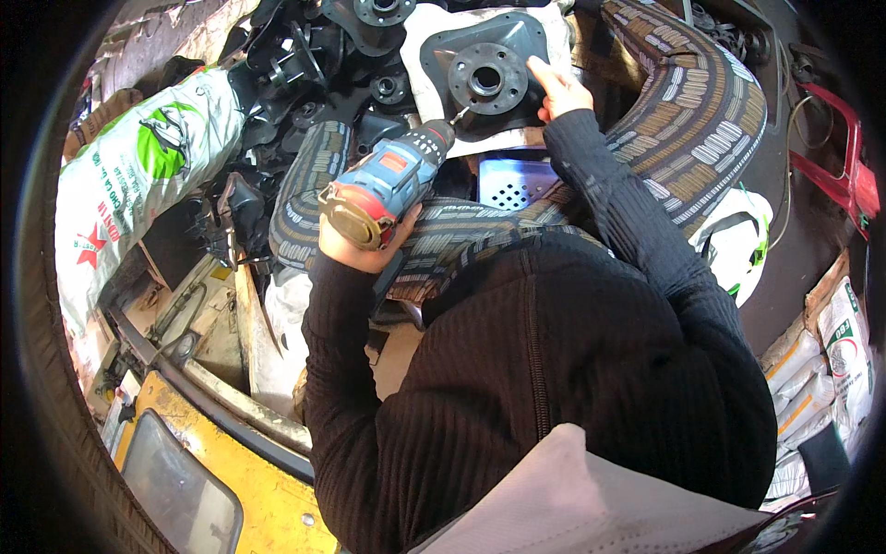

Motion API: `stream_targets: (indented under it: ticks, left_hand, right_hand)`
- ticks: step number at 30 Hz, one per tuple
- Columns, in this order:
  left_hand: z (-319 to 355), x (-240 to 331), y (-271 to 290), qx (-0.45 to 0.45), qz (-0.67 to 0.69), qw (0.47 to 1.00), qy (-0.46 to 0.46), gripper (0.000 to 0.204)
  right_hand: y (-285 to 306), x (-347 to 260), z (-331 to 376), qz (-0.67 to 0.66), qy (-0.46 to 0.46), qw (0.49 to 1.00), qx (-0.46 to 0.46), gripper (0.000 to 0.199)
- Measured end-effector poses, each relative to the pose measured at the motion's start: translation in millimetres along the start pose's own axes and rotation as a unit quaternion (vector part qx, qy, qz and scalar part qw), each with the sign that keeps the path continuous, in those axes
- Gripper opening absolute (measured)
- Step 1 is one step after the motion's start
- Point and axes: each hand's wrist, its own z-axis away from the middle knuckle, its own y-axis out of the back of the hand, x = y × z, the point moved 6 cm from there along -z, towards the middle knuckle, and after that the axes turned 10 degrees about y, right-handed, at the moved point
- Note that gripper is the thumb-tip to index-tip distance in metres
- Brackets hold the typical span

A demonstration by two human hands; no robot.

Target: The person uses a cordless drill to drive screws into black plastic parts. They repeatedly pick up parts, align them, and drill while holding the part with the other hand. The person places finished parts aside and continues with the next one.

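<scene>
My left hand (pixel 365 251) is wrapped round the rear of a blue and red cordless drill (pixel 392 175). A thin bit (pixel 460 114) sticks out of its chuck, with the tip at or very near the lower left rim of a round, holed flange. That flange belongs to a black flanged part (pixel 498 39) with a square base, lying on white sheeting (pixel 426 37). At the part's right edge is my right hand (pixel 565 94), index finger stretched out against it; the lower fingers are partly hidden.
More black flanged parts (pixel 386 88) are heaped at the left and far side. Patterned cushioning (pixel 688 120) curves round the work spot. Below the part sits a perforated bluish panel (pixel 512 183). White printed sacks (pixel 152 175) stand left; a red frame (pixel 844 166) stands right.
</scene>
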Motion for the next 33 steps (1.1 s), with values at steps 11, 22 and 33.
stream_targets:
  ticks: [11, 22, 33]
  left_hand:
    - [-38.9, 21.4, 3.3, -0.077, -0.149, 0.984, 0.059, 0.041]
    - [-67.3, 49.8, 0.6, -0.121, -0.345, 0.927, -0.087, 0.039]
    - [-72.5, 50.5, -9.8, -0.140, -0.263, 0.953, -0.059, 0.046]
  right_hand:
    - [-17.4, 0.2, -8.8, 0.027, 0.037, 0.998, -0.031, 0.036]
    - [-22.3, 14.9, -8.3, -0.075, -0.060, 0.995, -0.037, 0.030]
    - [-22.7, 21.8, -6.9, -0.083, -0.097, 0.992, -0.025, 0.028]
